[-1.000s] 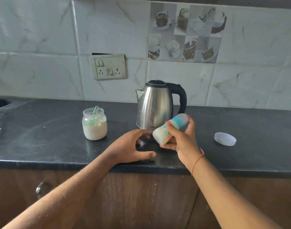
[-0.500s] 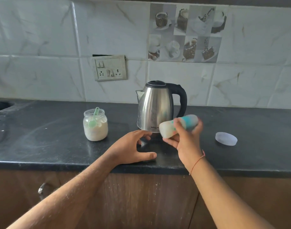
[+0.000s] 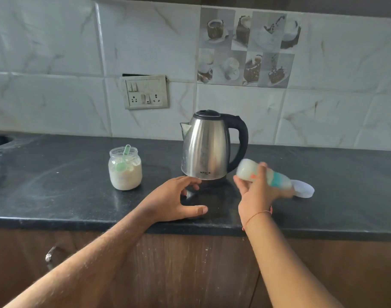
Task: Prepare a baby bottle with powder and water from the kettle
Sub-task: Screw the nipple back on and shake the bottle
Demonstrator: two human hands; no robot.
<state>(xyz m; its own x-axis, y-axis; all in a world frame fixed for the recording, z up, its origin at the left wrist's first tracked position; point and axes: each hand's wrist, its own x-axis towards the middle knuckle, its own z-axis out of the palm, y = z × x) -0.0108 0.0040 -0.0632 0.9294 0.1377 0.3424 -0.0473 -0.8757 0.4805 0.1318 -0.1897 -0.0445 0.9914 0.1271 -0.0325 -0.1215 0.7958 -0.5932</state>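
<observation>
My right hand (image 3: 255, 196) grips a baby bottle (image 3: 264, 174) filled with milky white liquid, with a teal band near its cap. The bottle lies almost sideways and looks motion-blurred, cap end pointing right. My left hand (image 3: 175, 200) rests open on the black counter (image 3: 56, 185), fingers spread, just in front of the steel kettle (image 3: 206, 147) with its black handle. A glass jar of white powder (image 3: 125, 171) with a green scoop inside stands open to the left of the kettle.
A round translucent lid (image 3: 304, 190) lies on the counter right of the bottle. A switch and socket plate (image 3: 145, 92) is set in the tiled wall. The counter's front edge runs over wooden cabinets with a metal handle (image 3: 51, 254).
My right hand has swung the bottle from left of itself, near the kettle's front, over to the right and down, its cap end now pointing right. The left hand stayed put.
</observation>
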